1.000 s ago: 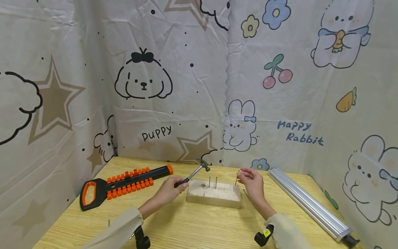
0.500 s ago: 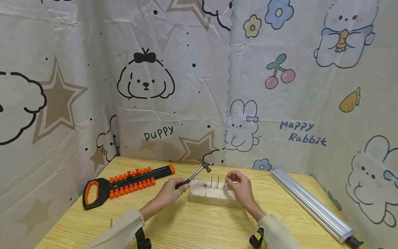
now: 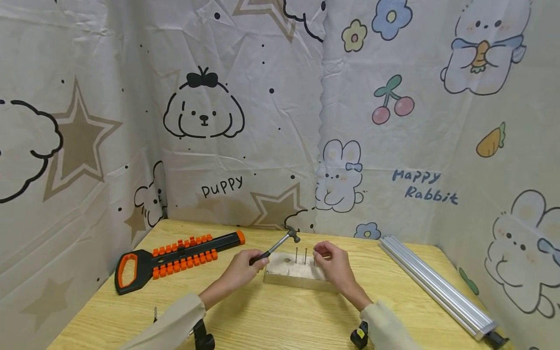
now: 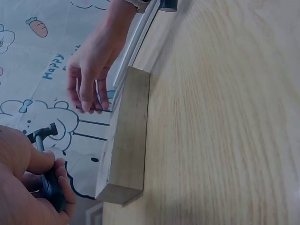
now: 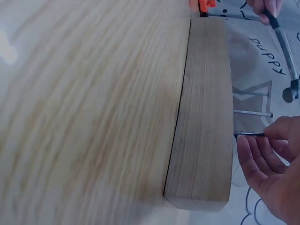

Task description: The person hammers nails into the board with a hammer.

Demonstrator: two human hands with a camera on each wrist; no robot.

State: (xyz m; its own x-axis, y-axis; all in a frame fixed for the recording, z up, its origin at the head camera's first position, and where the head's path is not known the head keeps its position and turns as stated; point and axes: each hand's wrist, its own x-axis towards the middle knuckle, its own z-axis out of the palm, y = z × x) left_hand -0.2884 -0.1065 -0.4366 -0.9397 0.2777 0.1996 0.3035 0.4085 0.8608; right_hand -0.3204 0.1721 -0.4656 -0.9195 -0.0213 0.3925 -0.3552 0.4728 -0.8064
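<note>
My left hand (image 3: pixel 241 268) grips a claw hammer (image 3: pixel 280 242) by its black handle, the head raised above the back of a wooden block (image 3: pixel 297 279). Two nails stand upright in the block's top; one nail (image 5: pixel 253 113) is nearest my right hand. Between thumb and fingers, my right hand (image 3: pixel 336 266) pinches a third nail (image 5: pixel 248 134), its lower end at the block's top face. Whether its point has entered the wood cannot be told. A dark round spot (image 3: pixel 287 260) marks the top near the left end.
On the left lies a black and orange rack (image 3: pixel 179 257) with orange clips. A silver metal rail (image 3: pixel 437 287) lies along the right. Near my left sleeve is a small thin metal piece (image 3: pixel 155 313). Printed cloth (image 3: pixel 280 121) encloses the table's back and sides.
My right hand has moved left with its nail, from beyond the block's right end to beside the two standing nails. The hammer has stayed nearly in place.
</note>
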